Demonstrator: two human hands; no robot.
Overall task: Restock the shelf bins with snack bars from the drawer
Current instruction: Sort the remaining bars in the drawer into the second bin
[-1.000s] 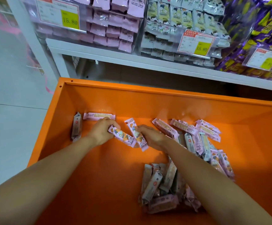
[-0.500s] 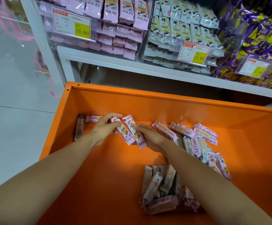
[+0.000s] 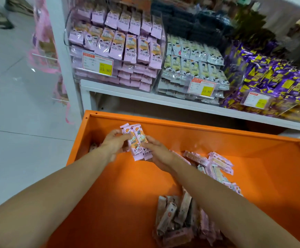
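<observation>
Student: Bars in the hands: which are they, and where do they sit?

Instructor: Pink snack bars (image 3: pixel 136 142), two printed faces showing and possibly more behind. They are held upright as a bundle above the far left part of the orange drawer (image 3: pixel 217 138), clear of its floor. The left hand (image 3: pixel 114 144) grips the bundle's upper left side. It is motion-blurred, so the lie of each finger cannot be told. The right hand (image 3: pixel 157 152) closes its fingers (image 3: pixel 150 144) on the lower right edge.

Student: And the remaining stock?

Instructor: Loose bars (image 3: pixel 217 163) lie along the drawer's right side. A shadowed heap (image 3: pixel 176 217) lies nearer the person, beside the right forearm. The clear shelf bin (image 3: pixel 117 51) of matching pink packs stands on the white shelf (image 3: pixel 145 94), above and behind the drawer, and carries a price label (image 3: pixel 97 66) on its front.

Student: How should such bars handle?

Instructor: By judgement they are light and film-wrapped. The wrappers are probably slippery face to face, so a bundle may fan out or shed a bar. The contents probably crumble or snap if squeezed hard or bent. Hold is best taken across the long sides near mid-length with the wrappers squared together. The crimped ends are left free, as they are too thin to bear a grip.
</observation>
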